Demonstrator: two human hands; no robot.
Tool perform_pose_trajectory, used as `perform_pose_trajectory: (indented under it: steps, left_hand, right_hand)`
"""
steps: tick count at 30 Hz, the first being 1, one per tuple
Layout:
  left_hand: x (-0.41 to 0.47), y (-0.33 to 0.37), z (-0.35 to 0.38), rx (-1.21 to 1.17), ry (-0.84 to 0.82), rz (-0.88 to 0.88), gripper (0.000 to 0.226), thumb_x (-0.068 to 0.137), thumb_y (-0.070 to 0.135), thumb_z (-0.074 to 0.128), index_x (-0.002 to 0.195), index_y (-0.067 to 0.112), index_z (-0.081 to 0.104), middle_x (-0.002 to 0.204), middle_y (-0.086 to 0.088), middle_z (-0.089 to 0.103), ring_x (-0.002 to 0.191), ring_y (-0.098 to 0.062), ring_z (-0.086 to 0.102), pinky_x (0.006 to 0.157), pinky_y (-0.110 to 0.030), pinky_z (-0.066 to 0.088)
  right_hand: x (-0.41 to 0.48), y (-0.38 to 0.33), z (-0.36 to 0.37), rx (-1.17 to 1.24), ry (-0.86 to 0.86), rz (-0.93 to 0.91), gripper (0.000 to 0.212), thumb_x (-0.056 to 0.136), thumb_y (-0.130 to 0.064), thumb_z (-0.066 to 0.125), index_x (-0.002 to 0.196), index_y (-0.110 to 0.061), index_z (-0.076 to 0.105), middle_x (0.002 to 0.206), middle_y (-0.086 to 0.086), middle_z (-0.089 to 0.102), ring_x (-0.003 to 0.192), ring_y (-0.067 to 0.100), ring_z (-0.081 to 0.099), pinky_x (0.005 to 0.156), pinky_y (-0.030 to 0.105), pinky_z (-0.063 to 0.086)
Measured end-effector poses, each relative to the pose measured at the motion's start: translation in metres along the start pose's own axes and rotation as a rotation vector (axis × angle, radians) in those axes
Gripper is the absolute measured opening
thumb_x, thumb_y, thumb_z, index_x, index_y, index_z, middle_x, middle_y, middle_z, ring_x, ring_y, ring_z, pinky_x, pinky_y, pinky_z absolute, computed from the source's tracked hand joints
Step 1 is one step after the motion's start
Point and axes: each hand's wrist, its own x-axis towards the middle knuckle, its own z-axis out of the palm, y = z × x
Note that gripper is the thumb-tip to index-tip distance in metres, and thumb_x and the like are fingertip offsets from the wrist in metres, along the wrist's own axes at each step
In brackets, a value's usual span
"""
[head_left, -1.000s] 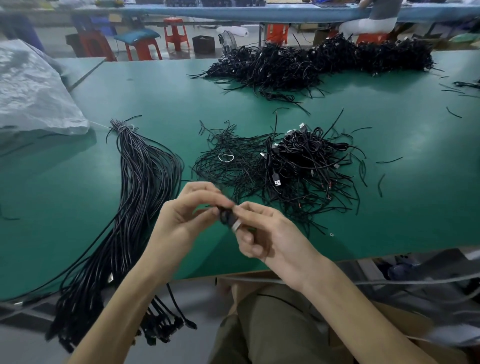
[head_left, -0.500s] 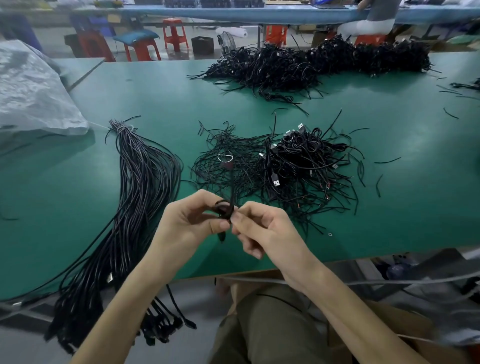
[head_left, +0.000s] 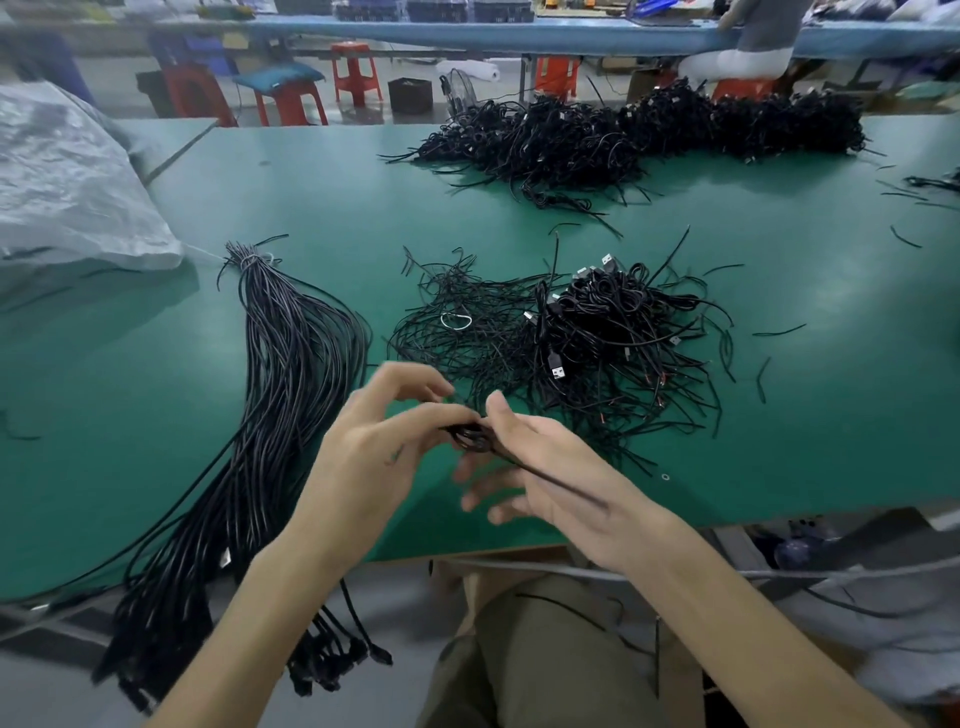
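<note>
1. Just above the near edge of the green table (head_left: 156, 415), at about 6 o'clock from the heap of wound cables (head_left: 613, 322), a small black coil (head_left: 470, 436) sits between the two hands.
2. The left hand (head_left: 374, 447) pinches the coil between thumb and fingertips. The right hand (head_left: 561, 483) lies loosely open with its fingers spread and its thumb up against the coil's 1 o'clock side.
3. A free tail (head_left: 550, 480) runs from the coil toward 4 o'clock, across the right palm.
4. The coil should handle as light, thin and springy. Its loops will likely spread if the pinch slackens (the jacket looks smooth, so it may also slide).
5. The best hold is probably across all the loops at one spot on the ring. The tail is better taken close to the coil than at its far end.
6. A long bundle (head_left: 291, 374) lies at 9 o'clock from the hands, and loose thin ties (head_left: 457, 322) lie at 12 o'clock.
</note>
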Motion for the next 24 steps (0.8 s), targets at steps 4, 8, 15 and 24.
perform_pose_trajectory:
  steps: [4, 8, 15, 24]
  left_hand:
    - [0.003, -0.003, -0.001, 0.037, -0.141, 0.004, 0.036, 0.088, -0.006, 0.071, 0.118, 0.014, 0.076, 0.119, -0.004, 0.059, 0.11, -0.023, 0.063, 0.095, -0.042, 0.054]
    - [0.003, -0.011, -0.01, 0.058, -0.111, -0.244, 0.049, 0.093, 0.014, 0.069, 0.14, 0.022, 0.058, 0.137, 0.01, 0.049, 0.126, -0.003, 0.051, 0.113, -0.024, 0.038]
    - [-0.002, -0.044, -0.034, 0.691, -0.253, -0.824, 0.045, 0.099, 0.033, 0.063, 0.121, -0.004, 0.05, 0.122, -0.026, 0.048, 0.113, -0.042, 0.047, 0.092, -0.047, 0.044]
    - [0.001, -0.055, -0.05, 0.697, -0.273, -0.909, 0.027, 0.102, 0.028, 0.059, 0.1, 0.003, 0.047, 0.1, -0.019, 0.054, 0.082, -0.036, 0.052, 0.069, -0.047, 0.041]
  right_hand:
    - [0.004, -0.01, -0.006, 0.042, -0.088, -0.047, 0.04, 0.105, -0.031, 0.052, 0.127, 0.001, 0.059, 0.099, 0.013, 0.071, 0.071, 0.02, 0.067, 0.055, 0.023, 0.052]
    - [0.015, -0.029, -0.021, -0.205, 0.224, -0.213, 0.031, 0.102, -0.008, 0.057, 0.132, -0.003, 0.053, 0.091, 0.011, 0.076, 0.063, 0.018, 0.069, 0.049, 0.022, 0.047]
    - [0.044, -0.059, -0.067, -1.047, 0.744, -0.268, 0.089, 0.099, -0.031, 0.064, 0.162, -0.012, 0.004, 0.155, 0.015, 0.037, 0.143, 0.03, 0.031, 0.117, 0.043, 0.026]
    - [0.025, -0.004, -0.042, -1.371, 0.807, -0.517, 0.058, 0.097, -0.016, 0.062, 0.15, -0.007, 0.04, 0.147, 0.01, 0.042, 0.139, 0.028, 0.032, 0.116, 0.042, 0.027]
